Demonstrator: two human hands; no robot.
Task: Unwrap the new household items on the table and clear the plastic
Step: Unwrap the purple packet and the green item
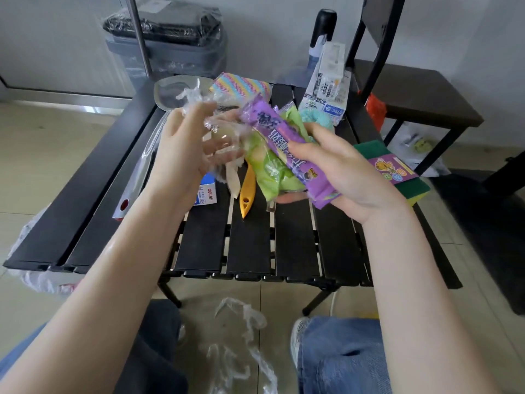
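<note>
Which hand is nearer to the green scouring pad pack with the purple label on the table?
Right. The right hand, gripping the purple packet, is just beside the green scouring pad pack; the left hand holds crumpled clear plastic farther away.

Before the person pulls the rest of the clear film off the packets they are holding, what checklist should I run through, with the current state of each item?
1. Right hand has a firm hold on the purple packet: ok, fingers curl round it.
2. Left hand has hold of the clear film: ok, crumpled film sits in its fingers.
3. Film fully free of the green packet: cannot tell, film and packets overlap.
4. Bare slats on the table to set the packets down: ok, near edge shows bare slats.
5. Plastic cleared away: not ok, loose plastic on the floor.
6. Bin ready for scraps: cannot tell, itself wrapped in plastic.
</note>
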